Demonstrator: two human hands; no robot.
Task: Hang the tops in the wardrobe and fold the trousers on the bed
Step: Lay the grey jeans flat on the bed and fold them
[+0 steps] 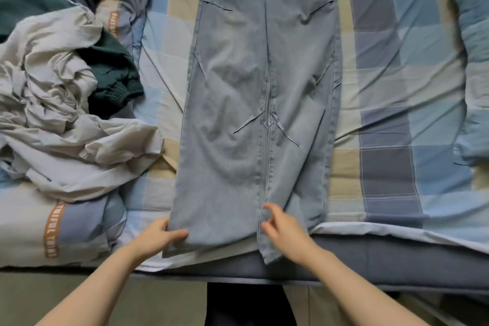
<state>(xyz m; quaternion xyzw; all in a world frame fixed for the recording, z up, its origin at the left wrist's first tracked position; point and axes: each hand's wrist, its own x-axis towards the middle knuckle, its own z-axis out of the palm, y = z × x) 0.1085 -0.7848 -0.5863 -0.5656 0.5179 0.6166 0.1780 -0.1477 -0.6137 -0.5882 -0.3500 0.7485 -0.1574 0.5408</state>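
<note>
checked bedspread [383, 103] under flat denim jeans [259, 87]

Pale blue jeans [259, 92] flat on bed [397, 87]

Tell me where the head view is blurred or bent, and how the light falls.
Head view: soft, even light, no glare; faint shadows only in the jeans' creases and under the bed edge. The right hand is motion-blurred at the fingers; the left hand gripping the hem is sharper. Wide-angle bending curves the bed edge and checked quilt toward the frame sides.
</note>
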